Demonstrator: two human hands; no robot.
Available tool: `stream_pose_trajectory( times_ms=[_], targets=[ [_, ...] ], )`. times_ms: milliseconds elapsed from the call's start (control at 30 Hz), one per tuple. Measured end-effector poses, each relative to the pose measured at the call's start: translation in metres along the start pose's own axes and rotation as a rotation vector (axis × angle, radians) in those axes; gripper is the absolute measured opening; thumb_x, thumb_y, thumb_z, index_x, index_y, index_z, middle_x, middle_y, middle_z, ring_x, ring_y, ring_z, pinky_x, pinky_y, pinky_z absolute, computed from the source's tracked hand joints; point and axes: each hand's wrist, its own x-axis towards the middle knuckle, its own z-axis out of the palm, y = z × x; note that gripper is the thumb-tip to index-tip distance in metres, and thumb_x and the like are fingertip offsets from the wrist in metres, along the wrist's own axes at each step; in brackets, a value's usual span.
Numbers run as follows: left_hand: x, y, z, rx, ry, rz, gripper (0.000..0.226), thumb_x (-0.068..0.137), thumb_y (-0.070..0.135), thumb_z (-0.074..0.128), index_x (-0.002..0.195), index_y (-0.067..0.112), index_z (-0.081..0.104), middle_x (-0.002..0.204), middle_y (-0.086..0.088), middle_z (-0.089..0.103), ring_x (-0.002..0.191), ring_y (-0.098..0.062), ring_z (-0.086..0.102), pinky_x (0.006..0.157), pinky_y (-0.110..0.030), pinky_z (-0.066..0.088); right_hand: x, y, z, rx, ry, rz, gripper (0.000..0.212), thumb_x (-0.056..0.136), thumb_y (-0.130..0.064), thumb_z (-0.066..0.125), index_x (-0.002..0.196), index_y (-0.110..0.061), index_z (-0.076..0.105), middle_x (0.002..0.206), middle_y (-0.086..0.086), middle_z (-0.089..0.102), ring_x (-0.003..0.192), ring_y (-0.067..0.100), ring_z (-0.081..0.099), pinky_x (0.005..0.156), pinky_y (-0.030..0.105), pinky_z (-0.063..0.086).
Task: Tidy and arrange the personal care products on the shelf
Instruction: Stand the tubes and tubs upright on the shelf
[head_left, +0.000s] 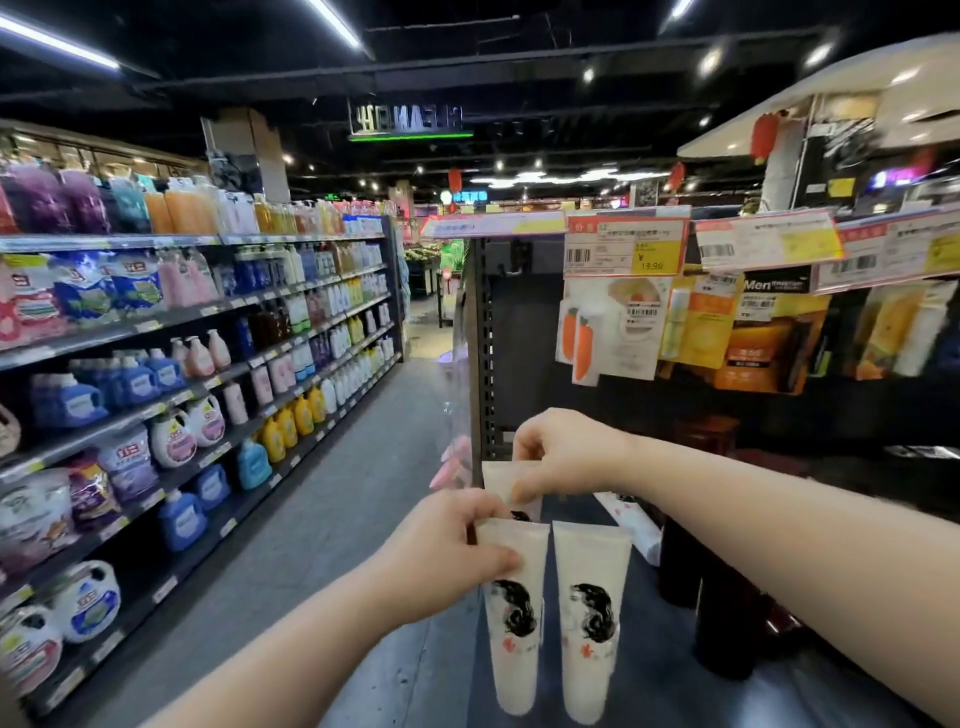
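Observation:
Two white tubes printed with a dark-haired head stand side by side at the bottom centre. My left hand (457, 551) pinches the flat top edge of the left tube (514, 623). The right tube (592, 623) stands free beside it. Behind them a third white tube (506, 480) is pinched at its top by my right hand (566, 457). They rest on a dark shelf (649, 675) at the end of the right-hand rack. Another white tube (631, 522) lies flat further back on that shelf.
Dark bottles (727, 618) stand right of the tubes. Carded products (691, 322) hang above under price tags (626, 249). A perforated upright post (485, 353) borders the rack. Across the grey aisle floor (322, 519), long shelves of detergent bottles (176, 431) run along the left.

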Motion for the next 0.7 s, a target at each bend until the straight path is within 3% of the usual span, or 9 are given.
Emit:
stream_pose_trajectory(
  times_ms=[100, 233, 333, 467, 700],
  targets=[
    [0.000, -0.005, 0.003, -0.033, 0.037, 0.009, 0.018, 0.073, 0.020, 0.072, 0.072, 0.032, 0.058, 0.075, 0.009, 0.060, 0.066, -0.001, 0.055, 0.056, -0.010, 0.043, -0.001, 0.001, 0.008, -0.019, -0.083, 0.045, 0.018, 0.072, -0.028, 0.076, 0.069, -0.028, 0.058, 0.076, -0.006, 0.062, 0.064, 0.007, 0.059, 0.050, 0.019, 0.044],
    [0.000, -0.010, 0.006, -0.137, 0.024, -0.028, 0.017, 0.072, 0.018, 0.073, 0.074, 0.028, 0.060, 0.080, 0.003, 0.065, 0.076, -0.013, 0.064, 0.071, -0.032, 0.055, -0.001, -0.001, 0.005, -0.035, -0.111, 0.057, 0.015, 0.077, -0.025, 0.072, 0.089, -0.025, 0.064, 0.091, 0.001, 0.067, 0.081, 0.020, 0.067, 0.062, 0.027, 0.055],
    [0.000, -0.013, 0.007, -0.203, 0.011, -0.053, 0.015, 0.071, 0.018, 0.074, 0.074, 0.026, 0.062, 0.077, 0.001, 0.068, 0.077, -0.017, 0.067, 0.075, -0.040, 0.057, -0.001, -0.002, 0.007, -0.061, -0.053, 0.044, 0.021, 0.080, -0.021, 0.069, 0.101, -0.019, 0.069, 0.083, -0.009, 0.062, 0.072, 0.010, 0.063, 0.058, 0.020, 0.053],
    [-0.002, -0.015, 0.008, -0.233, 0.015, -0.047, 0.016, 0.072, 0.016, 0.073, 0.071, 0.025, 0.060, 0.069, 0.004, 0.065, 0.068, -0.012, 0.065, 0.071, -0.038, 0.056, 0.000, -0.003, 0.013, -0.042, 0.010, 0.008, 0.021, 0.081, -0.020, 0.068, 0.102, -0.015, 0.070, 0.086, -0.010, 0.061, 0.068, 0.002, 0.057, 0.059, 0.014, 0.047],
    [-0.003, -0.016, 0.010, -0.258, 0.037, -0.036, 0.014, 0.074, 0.015, 0.073, 0.078, 0.022, 0.061, 0.072, 0.006, 0.066, 0.070, -0.008, 0.065, 0.067, -0.027, 0.056, -0.002, -0.002, 0.015, -0.018, 0.035, 0.027, 0.021, 0.079, -0.018, 0.070, 0.100, -0.015, 0.071, 0.083, -0.010, 0.061, 0.062, 0.001, 0.055, 0.061, 0.016, 0.048]
  ],
)
